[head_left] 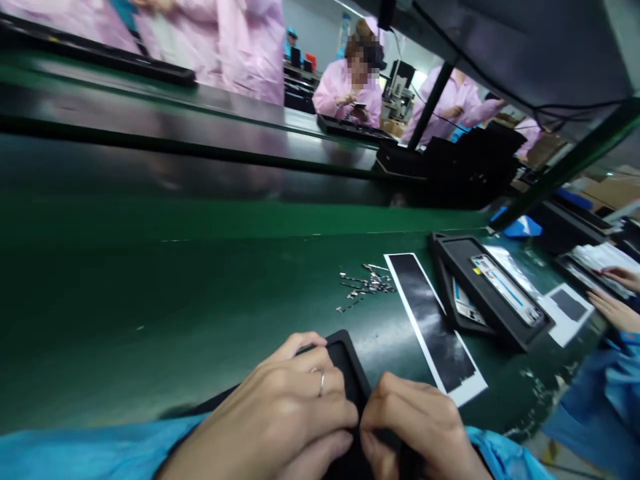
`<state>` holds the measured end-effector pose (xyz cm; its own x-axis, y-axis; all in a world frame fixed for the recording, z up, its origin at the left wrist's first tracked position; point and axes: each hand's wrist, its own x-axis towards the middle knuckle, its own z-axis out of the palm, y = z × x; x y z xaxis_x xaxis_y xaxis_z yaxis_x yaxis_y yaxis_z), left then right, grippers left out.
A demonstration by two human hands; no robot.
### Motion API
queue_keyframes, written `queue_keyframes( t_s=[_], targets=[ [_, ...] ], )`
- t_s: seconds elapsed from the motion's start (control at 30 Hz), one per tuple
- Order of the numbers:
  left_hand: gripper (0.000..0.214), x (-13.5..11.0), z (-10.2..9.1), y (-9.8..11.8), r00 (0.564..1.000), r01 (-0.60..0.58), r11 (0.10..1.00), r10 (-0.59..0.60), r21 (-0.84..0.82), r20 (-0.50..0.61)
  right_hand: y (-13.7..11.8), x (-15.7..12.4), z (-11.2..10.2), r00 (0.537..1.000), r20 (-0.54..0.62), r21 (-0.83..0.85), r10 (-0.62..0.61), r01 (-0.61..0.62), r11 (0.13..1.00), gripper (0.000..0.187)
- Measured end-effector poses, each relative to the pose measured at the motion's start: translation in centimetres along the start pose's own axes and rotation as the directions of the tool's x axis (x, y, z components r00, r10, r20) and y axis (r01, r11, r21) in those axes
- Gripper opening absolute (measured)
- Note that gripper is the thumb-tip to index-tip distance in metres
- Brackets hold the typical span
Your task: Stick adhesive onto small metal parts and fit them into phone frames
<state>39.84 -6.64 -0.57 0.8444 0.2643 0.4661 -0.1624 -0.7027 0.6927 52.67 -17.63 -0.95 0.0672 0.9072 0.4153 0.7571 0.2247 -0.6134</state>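
My left hand (300, 407), with a ring on one finger, reaches over a black tray (346, 353) at the bottom middle. Its fingers are curled and closed, and whatever lies in them is hidden. Close beside it, my right hand (415, 417) is closed in a pinch at the tray's right edge. Any small part between those fingertips is out of sight. The hands cover most of the tray. Beyond it, a loose pile of small thin metallic strips (370, 283) lies on the green table (225, 300).
Right of the pile lies a white sheet with black film (435, 327). Stacked black trays (520, 337) hold phone frames (507, 290). A neighbour's hands (617, 300) work at far right. A raised shelf (240, 147) runs along the back, with people in pink across it.
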Motion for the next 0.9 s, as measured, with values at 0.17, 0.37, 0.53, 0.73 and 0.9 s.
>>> queue_keyframes(
  t_s=[0.17,0.37,0.53,0.73,0.9],
  targets=[
    [0.027,1.4,3.5,-0.3,0.999,-0.044,0.997,0.045,0.065,-0.019,0.3,-2.5,-2.0,0.995,0.028,-0.067,0.091,-0.089,0.994,0.015],
    [0.032,3.1,5.4,0.8,0.99,0.031,0.969,-0.065,0.246,0.129,2.4,-6.5,-5.5,0.886,-0.375,0.157,0.271,-0.228,0.961,0.014],
    [0.026,4.8,5.8,1.8,0.923,0.05,0.971,-0.133,0.233,0.36,4.4,-9.7,-6.3,0.642,-0.599,0.371,0.479,-0.307,0.876,0.02],
    [0.021,5.7,8.3,1.6,0.948,-0.093,0.973,0.021,0.213,0.317,4.7,-12.6,-7.2,0.715,-0.392,0.051,0.579,-0.612,0.79,0.008],
    [0.019,6.6,9.9,1.4,0.897,-0.328,0.882,0.178,0.339,0.405,5.5,-12.7,-7.6,0.569,-0.413,0.297,0.711,-0.654,0.696,0.014]
  ],
)
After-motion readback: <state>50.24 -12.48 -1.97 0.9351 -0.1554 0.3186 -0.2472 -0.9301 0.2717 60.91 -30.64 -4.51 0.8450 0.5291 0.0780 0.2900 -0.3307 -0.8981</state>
